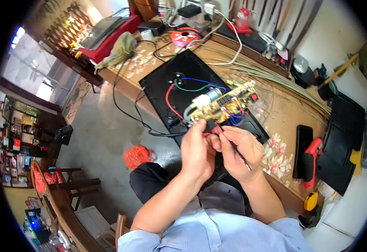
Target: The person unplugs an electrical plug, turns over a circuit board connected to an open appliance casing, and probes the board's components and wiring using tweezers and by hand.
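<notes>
A yellowish circuit board (pixel 213 110) with attached wires, a silver cylinder (pixel 212 94) and a red part stands tilted over a black panel (pixel 158 80). My left hand (pixel 197 153) is closed at the board's lower edge, thumb against it, beside a small black block (pixel 211 125). My right hand (pixel 243 152) pinches a slim dark tool with a shiny end (pixel 243 161); its exact kind is unclear. Both hands' fingertips meet near a red wire, and what lies between them is partly hidden. Red, green and blue wires run from the panel to the board.
On the wooden table are a tape roll (pixel 184 37), thin strips (pixel 271 77), a black phone (pixel 303 145), a red-and-black tool (pixel 313 161) and a yellow tape measure (pixel 310 201). Black cables (pixel 120 107) hang over the left edge. An orange bag (pixel 136 157) lies on the floor.
</notes>
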A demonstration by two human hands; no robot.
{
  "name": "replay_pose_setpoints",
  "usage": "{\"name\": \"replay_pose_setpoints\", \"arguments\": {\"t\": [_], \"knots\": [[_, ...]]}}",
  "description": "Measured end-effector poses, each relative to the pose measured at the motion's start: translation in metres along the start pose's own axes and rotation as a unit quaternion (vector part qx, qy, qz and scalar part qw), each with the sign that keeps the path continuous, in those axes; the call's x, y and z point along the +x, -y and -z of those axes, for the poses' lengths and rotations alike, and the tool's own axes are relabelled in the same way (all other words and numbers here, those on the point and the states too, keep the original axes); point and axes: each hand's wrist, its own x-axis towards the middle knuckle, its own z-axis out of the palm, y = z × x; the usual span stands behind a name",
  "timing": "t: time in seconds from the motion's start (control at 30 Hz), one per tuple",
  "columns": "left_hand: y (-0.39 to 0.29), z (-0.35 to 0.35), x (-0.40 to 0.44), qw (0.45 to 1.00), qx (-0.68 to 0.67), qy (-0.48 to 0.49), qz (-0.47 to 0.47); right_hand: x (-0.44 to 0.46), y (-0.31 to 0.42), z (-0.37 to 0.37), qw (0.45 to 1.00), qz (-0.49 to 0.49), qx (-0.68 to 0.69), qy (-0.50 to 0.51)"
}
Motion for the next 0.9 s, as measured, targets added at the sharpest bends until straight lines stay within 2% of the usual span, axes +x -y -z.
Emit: {"name": "replay_pose_setpoints", "arguments": {"t": [0.33,0.63,0.9], "knots": [[-0.004,-0.004,-0.002,1.0,0.001,-0.003,0.018,-0.005,-0.007,-0.001,0.999,-0.01,0.033,-0.017],[-0.009,0.003,0.005,0.998,-0.029,0.014,0.057,-0.006,-0.005,0.001,0.995,-0.063,0.061,-0.05],[-0.012,0.001,0.006,0.997,-0.028,0.0,0.074,-0.005,-0.007,-0.001,0.995,-0.057,0.06,-0.052]]}}
